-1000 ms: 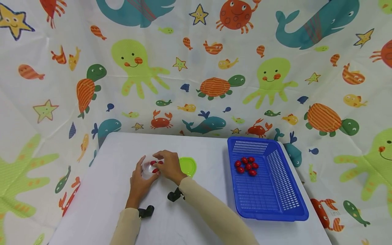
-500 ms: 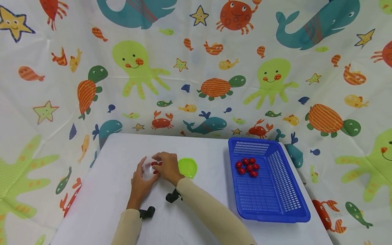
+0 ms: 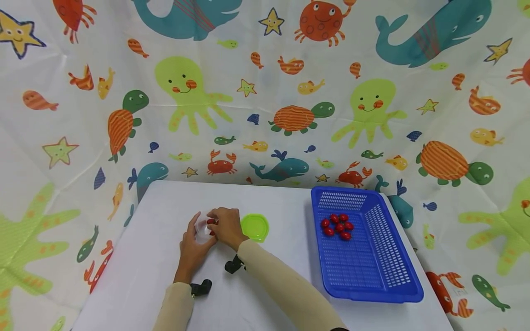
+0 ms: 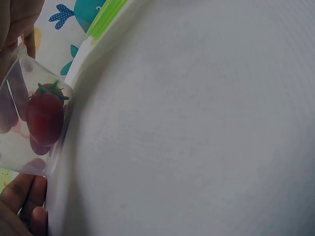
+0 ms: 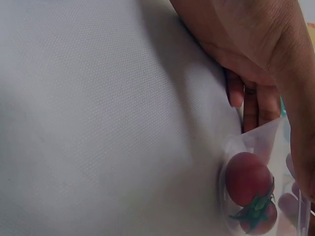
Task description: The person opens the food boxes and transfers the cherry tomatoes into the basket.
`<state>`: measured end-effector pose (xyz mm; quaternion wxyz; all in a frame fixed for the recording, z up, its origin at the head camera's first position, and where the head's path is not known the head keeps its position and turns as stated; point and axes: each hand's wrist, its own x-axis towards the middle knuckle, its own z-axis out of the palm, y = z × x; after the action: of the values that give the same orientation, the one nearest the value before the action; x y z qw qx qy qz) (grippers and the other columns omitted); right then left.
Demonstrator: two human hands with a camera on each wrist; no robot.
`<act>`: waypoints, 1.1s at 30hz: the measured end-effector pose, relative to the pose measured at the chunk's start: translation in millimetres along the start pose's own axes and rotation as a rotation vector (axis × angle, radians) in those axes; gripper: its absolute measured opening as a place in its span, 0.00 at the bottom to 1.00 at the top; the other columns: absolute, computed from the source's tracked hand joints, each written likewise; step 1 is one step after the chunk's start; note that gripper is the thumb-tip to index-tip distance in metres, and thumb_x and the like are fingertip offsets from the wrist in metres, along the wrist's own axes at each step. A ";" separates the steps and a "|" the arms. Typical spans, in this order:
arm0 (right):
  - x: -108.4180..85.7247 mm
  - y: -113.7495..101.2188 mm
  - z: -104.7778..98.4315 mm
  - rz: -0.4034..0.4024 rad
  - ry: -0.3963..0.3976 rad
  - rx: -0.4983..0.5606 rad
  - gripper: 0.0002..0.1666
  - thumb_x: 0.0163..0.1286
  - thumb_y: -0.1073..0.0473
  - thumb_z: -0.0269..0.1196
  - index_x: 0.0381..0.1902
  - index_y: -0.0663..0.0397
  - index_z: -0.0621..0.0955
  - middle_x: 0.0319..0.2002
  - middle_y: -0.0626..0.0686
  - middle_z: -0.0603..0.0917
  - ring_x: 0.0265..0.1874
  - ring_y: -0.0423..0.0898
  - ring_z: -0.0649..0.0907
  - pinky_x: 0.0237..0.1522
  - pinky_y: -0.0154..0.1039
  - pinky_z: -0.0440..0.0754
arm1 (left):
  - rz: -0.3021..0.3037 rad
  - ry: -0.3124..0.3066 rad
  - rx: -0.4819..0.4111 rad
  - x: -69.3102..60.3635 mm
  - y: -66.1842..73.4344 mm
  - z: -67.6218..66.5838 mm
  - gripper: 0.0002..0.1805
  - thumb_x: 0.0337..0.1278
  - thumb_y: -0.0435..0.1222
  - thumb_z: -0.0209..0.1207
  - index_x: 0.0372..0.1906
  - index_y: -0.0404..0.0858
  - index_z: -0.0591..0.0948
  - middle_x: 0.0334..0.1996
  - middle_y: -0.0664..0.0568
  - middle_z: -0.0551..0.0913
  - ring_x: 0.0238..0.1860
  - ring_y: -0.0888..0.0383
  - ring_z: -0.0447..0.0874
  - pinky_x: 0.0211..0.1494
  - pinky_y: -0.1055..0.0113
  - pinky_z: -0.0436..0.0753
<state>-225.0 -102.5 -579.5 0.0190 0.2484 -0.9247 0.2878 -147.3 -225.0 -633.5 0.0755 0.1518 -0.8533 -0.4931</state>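
Clear plastic container (image 3: 200, 233) stands on the white surface (image 3: 124, 276), toward its far left part; taken as landmark for the rest. Red tomatoes (image 4: 45, 119) lie inside the container, low against its wall, a green leafy top showing in both wrist views; at least two visible, full count hidden by fingers.

Left hand (image 3: 192, 249) at the container's left and near sides, fingers and thumb curled round it, clamped on the wall. Right hand (image 3: 227, 225) at the container's right side, fingers bent at the mouth, close by a red tomato; whether thumb and finger pinch that tomato, cannot tell.

Green lid (image 3: 255, 227) flat, just right of the container, beyond the right hand's knuckles. Nearer the person than the container: a small black device (image 3: 201, 288) at the left wrist, another black unit (image 3: 234, 264) at the right. Beige left sleeve (image 3: 174, 305) and right sleeve (image 3: 290, 289) reach in toward the container from the near side.

Blue basket (image 3: 356, 266), perforated, well to the right of the container. Seven loose tomatoes (image 3: 339, 227) cluster in its far left portion. Behind the container, patterned cloth (image 3: 265, 101) hangs, printed with octopuses, turtles, whales, crabs.
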 end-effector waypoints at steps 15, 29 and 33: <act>10.5 -1.8 4.2 -0.039 -0.083 -0.131 0.18 0.69 0.50 0.75 0.56 0.40 0.90 0.48 0.41 0.92 0.50 0.39 0.88 0.56 0.39 0.77 | 0.006 -0.007 0.001 0.0 -0.7 -0.8 0.53 0.64 0.49 0.71 0.87 0.55 0.54 0.80 0.34 0.64 0.78 0.32 0.64 0.79 0.24 0.52; 18.0 -6.4 -1.6 0.003 -0.223 -0.056 0.12 0.64 0.54 0.79 0.46 0.40 0.93 0.38 0.38 0.92 0.40 0.36 0.83 0.49 0.36 0.72 | 0.021 -0.002 -0.010 0.0 -1.1 -0.5 0.52 0.63 0.48 0.72 0.86 0.55 0.55 0.79 0.34 0.66 0.77 0.32 0.64 0.80 0.26 0.49; 21.7 -6.8 -1.3 0.015 -0.261 -0.066 0.10 0.64 0.52 0.80 0.43 0.38 0.93 0.34 0.37 0.90 0.37 0.35 0.81 0.48 0.36 0.72 | 0.013 -0.010 -0.010 -0.4 -0.9 -0.3 0.52 0.64 0.48 0.71 0.86 0.55 0.55 0.80 0.35 0.65 0.79 0.32 0.62 0.81 0.27 0.48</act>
<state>-240.9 -116.4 -571.0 -0.0954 0.2759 -0.9302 0.2226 -146.6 -225.5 -634.1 0.0753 0.1435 -0.8523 -0.4974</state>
